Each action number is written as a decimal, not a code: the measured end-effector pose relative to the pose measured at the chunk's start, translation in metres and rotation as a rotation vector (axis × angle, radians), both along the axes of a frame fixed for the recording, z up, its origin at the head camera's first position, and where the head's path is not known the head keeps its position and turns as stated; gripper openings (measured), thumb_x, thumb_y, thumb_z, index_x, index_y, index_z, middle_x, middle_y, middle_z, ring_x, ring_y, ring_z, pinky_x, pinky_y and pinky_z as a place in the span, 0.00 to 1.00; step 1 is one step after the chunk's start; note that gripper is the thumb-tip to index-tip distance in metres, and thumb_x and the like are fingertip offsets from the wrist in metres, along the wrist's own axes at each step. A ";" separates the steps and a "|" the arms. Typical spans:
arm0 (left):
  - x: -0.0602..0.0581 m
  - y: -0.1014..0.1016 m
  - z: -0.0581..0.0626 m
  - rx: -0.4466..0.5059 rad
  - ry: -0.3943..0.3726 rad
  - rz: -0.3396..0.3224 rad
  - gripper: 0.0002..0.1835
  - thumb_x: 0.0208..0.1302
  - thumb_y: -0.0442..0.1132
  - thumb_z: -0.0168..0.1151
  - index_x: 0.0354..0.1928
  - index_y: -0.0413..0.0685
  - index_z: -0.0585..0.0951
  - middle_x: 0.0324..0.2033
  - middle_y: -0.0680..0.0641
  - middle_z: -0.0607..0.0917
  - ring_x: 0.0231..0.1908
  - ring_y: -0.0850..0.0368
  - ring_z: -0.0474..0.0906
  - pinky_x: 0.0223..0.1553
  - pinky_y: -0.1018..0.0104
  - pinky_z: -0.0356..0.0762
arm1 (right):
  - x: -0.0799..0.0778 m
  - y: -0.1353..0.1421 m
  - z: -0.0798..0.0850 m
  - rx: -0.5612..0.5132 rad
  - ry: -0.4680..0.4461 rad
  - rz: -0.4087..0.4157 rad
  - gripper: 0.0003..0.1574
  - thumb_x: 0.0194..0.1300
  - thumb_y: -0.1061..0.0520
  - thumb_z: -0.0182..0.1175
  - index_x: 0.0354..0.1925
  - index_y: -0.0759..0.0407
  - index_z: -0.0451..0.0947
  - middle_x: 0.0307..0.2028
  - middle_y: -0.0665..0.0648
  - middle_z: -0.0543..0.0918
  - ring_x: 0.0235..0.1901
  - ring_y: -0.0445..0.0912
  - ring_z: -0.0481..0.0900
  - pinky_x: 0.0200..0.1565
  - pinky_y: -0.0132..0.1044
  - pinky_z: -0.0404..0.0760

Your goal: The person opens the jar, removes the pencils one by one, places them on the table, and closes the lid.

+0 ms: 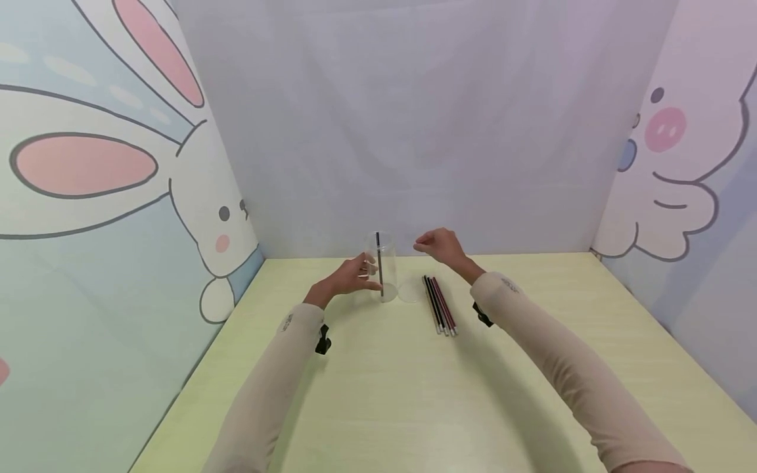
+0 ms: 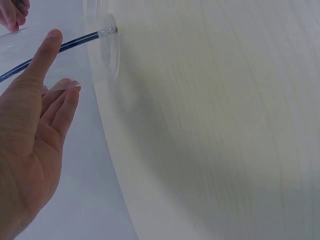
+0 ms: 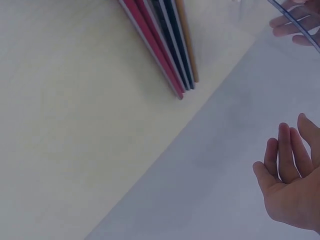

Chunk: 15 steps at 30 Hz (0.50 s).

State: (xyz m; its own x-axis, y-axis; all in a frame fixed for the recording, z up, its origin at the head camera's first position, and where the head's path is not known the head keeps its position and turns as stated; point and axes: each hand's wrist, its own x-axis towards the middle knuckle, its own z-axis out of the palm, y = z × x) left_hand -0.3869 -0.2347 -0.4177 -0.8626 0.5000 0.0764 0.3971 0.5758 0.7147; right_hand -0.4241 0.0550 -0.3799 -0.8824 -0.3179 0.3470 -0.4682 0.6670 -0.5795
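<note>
A clear cylindrical container point(image 1: 388, 266) stands upright at the back of the table with one dark striped pencil point(image 1: 380, 266) inside, its eraser end down. My left hand point(image 1: 350, 276) holds the container from its left side, thumb and fingers curved about the wall; the left wrist view shows the thumb point(image 2: 47, 50) across it. To the right of the container, my right hand point(image 1: 442, 247) is raised with nothing in it, its fingers loosely bent in the right wrist view. Several pencils point(image 1: 440, 305), dark, red and one tan, lie side by side below the right hand.
A clear round disc point(image 1: 412, 290) lies on the table between the container and the pencils. A pale curtain point(image 1: 414, 131) hangs along the table's back edge, and printed panels point(image 1: 118, 276) stand at both sides.
</note>
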 end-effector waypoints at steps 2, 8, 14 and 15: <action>0.001 0.000 0.000 0.002 -0.003 0.002 0.34 0.66 0.36 0.74 0.66 0.37 0.64 0.66 0.33 0.77 0.67 0.40 0.75 0.68 0.53 0.75 | 0.002 -0.005 0.008 -0.006 0.001 0.004 0.16 0.72 0.53 0.68 0.49 0.64 0.89 0.47 0.63 0.90 0.49 0.56 0.87 0.55 0.53 0.85; 0.000 0.000 -0.002 0.012 -0.015 0.013 0.35 0.65 0.37 0.75 0.65 0.37 0.64 0.66 0.33 0.77 0.67 0.41 0.75 0.69 0.53 0.75 | 0.008 -0.020 0.028 0.001 0.012 0.027 0.16 0.72 0.53 0.68 0.49 0.64 0.89 0.47 0.62 0.90 0.48 0.55 0.87 0.54 0.51 0.86; -0.004 0.000 -0.003 0.008 -0.013 0.010 0.36 0.65 0.39 0.75 0.66 0.35 0.64 0.65 0.34 0.78 0.67 0.41 0.75 0.69 0.53 0.74 | 0.013 -0.031 0.045 -0.012 0.047 0.049 0.17 0.73 0.52 0.67 0.50 0.64 0.88 0.48 0.62 0.90 0.48 0.54 0.88 0.54 0.50 0.86; -0.005 0.000 -0.003 0.008 -0.012 0.008 0.37 0.65 0.38 0.75 0.66 0.35 0.64 0.65 0.34 0.78 0.67 0.41 0.75 0.69 0.53 0.74 | 0.013 -0.032 0.048 -0.016 0.050 0.052 0.17 0.73 0.52 0.67 0.51 0.63 0.88 0.48 0.62 0.90 0.48 0.54 0.88 0.54 0.50 0.86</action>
